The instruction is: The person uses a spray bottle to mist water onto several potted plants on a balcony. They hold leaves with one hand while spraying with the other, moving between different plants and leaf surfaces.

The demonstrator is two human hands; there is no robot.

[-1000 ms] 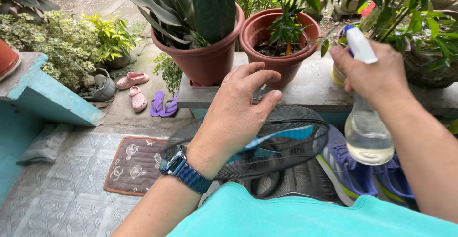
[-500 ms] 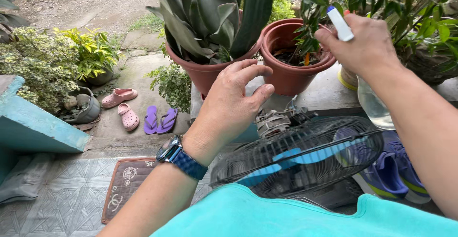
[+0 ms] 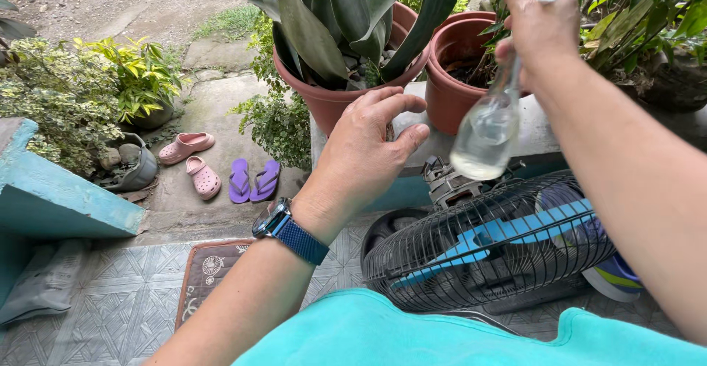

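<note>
My right hand (image 3: 541, 27) is closed around the neck of a clear spray bottle (image 3: 487, 129), whose white nozzle sticks up above my knuckles while the rounded body hangs down and tilts toward my left, a little liquid pooled at its bottom. My left hand (image 3: 366, 152) is open and empty, fingers spread and slightly curled, palm facing down, hovering just left of the bottle without touching it. A watch with a blue mesh strap (image 3: 289, 232) sits on that wrist.

Just beyond my left fingertips stands a terracotta pot holding a broad-leaved snake plant (image 3: 346, 20), and beside it, right behind the bottle, a second terracotta pot (image 3: 456, 71) with a thin green plant. Both rest on a grey concrete ledge (image 3: 541, 134) that runs under my right hand. Below the bottle and my right forearm lies an electric fan with a black wire cage and blue blades (image 3: 493, 244), its motor (image 3: 445, 182) pointing toward the ledge, and a purple sneaker (image 3: 615, 274) shows past the cage.

Well off to the left of my left hand, on the ground, lie pink clogs (image 3: 193, 160) and purple flip-flops (image 3: 254, 180). Nearer my left elbow a brown doormat (image 3: 210, 274) lies on the patterned tiles
</note>
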